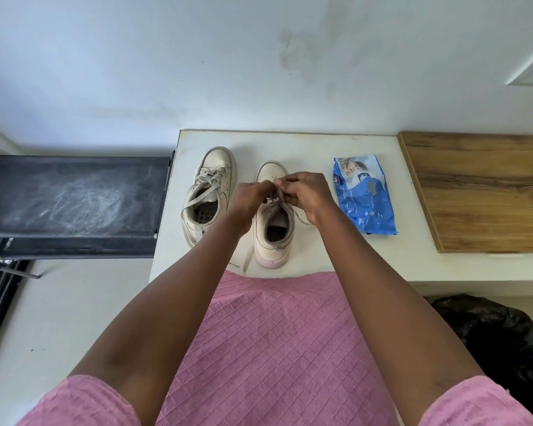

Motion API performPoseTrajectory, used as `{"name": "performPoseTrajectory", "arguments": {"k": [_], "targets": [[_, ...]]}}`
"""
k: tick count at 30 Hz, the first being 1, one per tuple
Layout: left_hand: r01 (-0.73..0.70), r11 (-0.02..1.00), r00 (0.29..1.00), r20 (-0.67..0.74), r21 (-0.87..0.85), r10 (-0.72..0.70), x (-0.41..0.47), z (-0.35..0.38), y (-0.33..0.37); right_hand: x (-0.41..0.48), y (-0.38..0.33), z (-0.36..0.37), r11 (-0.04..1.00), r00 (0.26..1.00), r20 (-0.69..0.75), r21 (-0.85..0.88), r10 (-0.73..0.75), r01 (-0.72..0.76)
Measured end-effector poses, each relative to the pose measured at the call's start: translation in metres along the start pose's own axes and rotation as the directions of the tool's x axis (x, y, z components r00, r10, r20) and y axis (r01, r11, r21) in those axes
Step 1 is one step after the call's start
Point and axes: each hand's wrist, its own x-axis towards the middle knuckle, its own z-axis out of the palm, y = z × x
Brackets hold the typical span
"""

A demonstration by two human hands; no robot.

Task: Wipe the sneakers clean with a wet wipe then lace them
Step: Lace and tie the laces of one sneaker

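The left hand (250, 198) and right hand (305, 195) hid the eyelets of the first sneaker (274, 238) beneath them. Each hand pinched its lace (302, 218), fingertips meeting. The worktop (320, 142) carried two sneakers, the second sneaker (208, 192) left of the left hand, and one wipes pack (363, 198) right of the right hand.

Head-worn wide-angle view, looking steeply down, close over table (314, 149)

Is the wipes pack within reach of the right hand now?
Probably yes: the wipes pack lies beside the right hand with nothing between them, though that hand pinches a lace and must release it first.
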Motion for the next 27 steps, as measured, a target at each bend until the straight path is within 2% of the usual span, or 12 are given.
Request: {"name": "performPoseTrajectory", "arguments": {"k": [3, 8, 12, 14, 16, 18, 21, 25, 27], "targets": [[0.041, 0.997, 0.999, -0.011, -0.059, -0.042, 0.004, -0.001, -0.003, 0.000, 0.009, -0.001, 0.960, 0.984, -0.074, -0.245, -0.160, 0.137], [0.113, 0.980, 0.993, -0.021, -0.161, -0.118, 0.001, 0.002, -0.004, 0.006, 0.017, 0.006, 0.919, 0.960, -0.184, -0.372, -0.212, 0.132], [0.145, 0.939, 0.989, 0.050, -0.311, -0.136, -0.003, 0.003, -0.007, 0.005, 0.017, 0.005, 0.990, 0.983, -0.175, -0.141, -0.049, 0.025], [0.150, 0.930, 0.989, 0.056, -0.336, -0.140, -0.005, 0.003, -0.007, 0.005, 0.015, 0.003, 0.995, 0.992, -0.118, -0.099, -0.043, 0.032], [0.148, 0.934, 0.989, 0.048, -0.324, -0.140, -0.005, 0.001, -0.006, 0.005, 0.012, -0.001, 0.990, 0.997, -0.039, -0.125, -0.074, 0.069], [0.124, 0.954, 0.992, 0.046, -0.274, -0.116, -0.004, -0.002, -0.005, 0.005, 0.008, -0.004, 0.960, 0.991, 0.038, -0.244, -0.129, 0.134], [0.060, 0.982, 0.996, 0.081, -0.179, -0.046, -0.004, -0.007, -0.004, 0.004, 0.006, -0.006, 0.802, 0.962, 0.093, -0.535, -0.257, 0.266], [0.004, 0.996, 0.998, 0.060, -0.086, 0.001, -0.006, -0.012, -0.006, 0.001, 0.005, -0.002, 0.759, 0.944, 0.058, -0.580, -0.324, 0.296], [0.009, 0.995, 0.999, 0.053, -0.103, -0.004, -0.009, -0.015, -0.009, -0.001, 0.005, 0.000, 0.751, 0.938, 0.052, -0.584, -0.343, 0.307]]}}
